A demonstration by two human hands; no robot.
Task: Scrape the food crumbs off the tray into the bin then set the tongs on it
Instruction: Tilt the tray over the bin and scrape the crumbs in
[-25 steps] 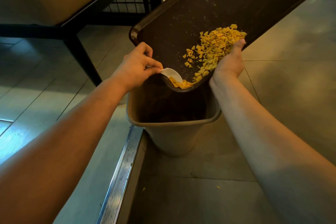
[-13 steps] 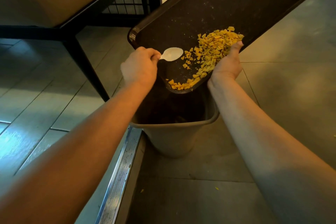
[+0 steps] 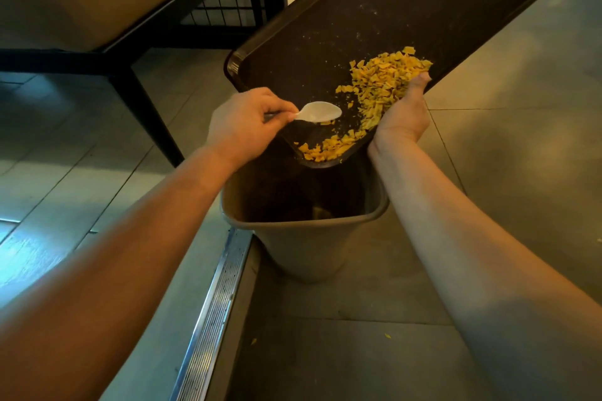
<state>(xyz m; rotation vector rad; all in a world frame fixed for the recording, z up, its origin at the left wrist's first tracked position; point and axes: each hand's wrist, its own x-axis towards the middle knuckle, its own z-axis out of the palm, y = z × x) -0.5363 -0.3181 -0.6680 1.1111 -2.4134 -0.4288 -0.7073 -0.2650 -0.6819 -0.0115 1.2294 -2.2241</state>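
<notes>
Change: spoon [image 3: 321, 111] sits lower and further in over the tray than half a second ago, its bowl now just above the loose crumbs near the low corner; tray and right hand much as before.
Left hand: left hand [image 3: 242, 125] pinches the white spoon's handle between thumb and curled fingers; grip clamped on the spoon, bowl pointing right over the tray.
Right hand: right hand [image 3: 404, 114] grips the tray's right edge from below, thumb up over the rim beside the crumb pile; grip clamped on the tray.
Tray: dark tray [image 3: 374, 10] held tilted, far end high, near corner lowest and directly over the bin's mouth.
Crumbs: yellow food crumbs [image 3: 381, 85] heaped along the right edge by the thumb, with a thinner trail gathered in the low corner; fine specks scattered higher up.
Bin: tan bin [image 3: 309, 247] stands on the floor under the tray, open, interior dark.
Surroundings: metal floor strip [image 3: 211, 312] runs left of the bin; black-framed desk [image 3: 136, 42] at upper left.
Tongs: not visible.
</notes>
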